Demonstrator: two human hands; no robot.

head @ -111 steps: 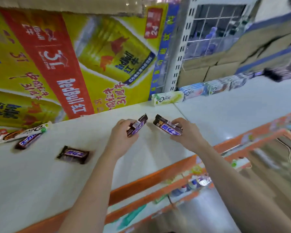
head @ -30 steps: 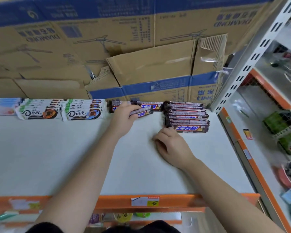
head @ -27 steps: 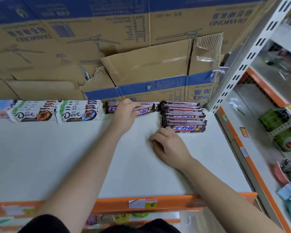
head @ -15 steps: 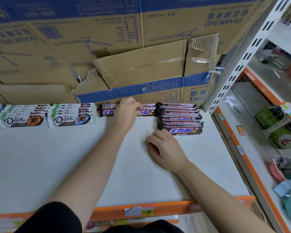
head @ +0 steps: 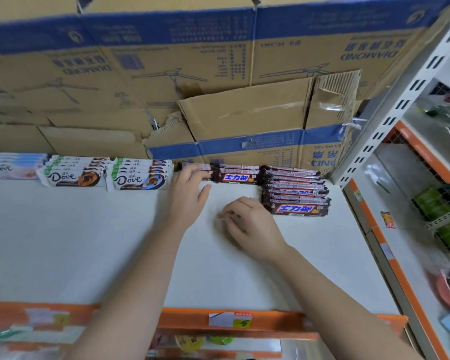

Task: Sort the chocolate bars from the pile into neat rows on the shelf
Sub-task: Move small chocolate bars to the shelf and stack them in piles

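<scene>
Glossy brown-wrapped chocolate bars (head: 238, 176) lie upper centre of frame under the spread, empty left hand (head: 190, 193), right hand (head: 247, 224) loosely curled, empty; likely light, stiff, slippery, best pinched across long edges.

Brown bars (head: 295, 189) with a blue-and-white logo lie flat in an overlapping row at the back right of the white shelf (head: 89, 242), running toward the front; beside it on the left, a shorter brown row (head: 238, 175) lies against the back; further left, two rows of white Dove bars (head: 138, 175), then a pale blue Dove row (head: 11, 167).
</scene>
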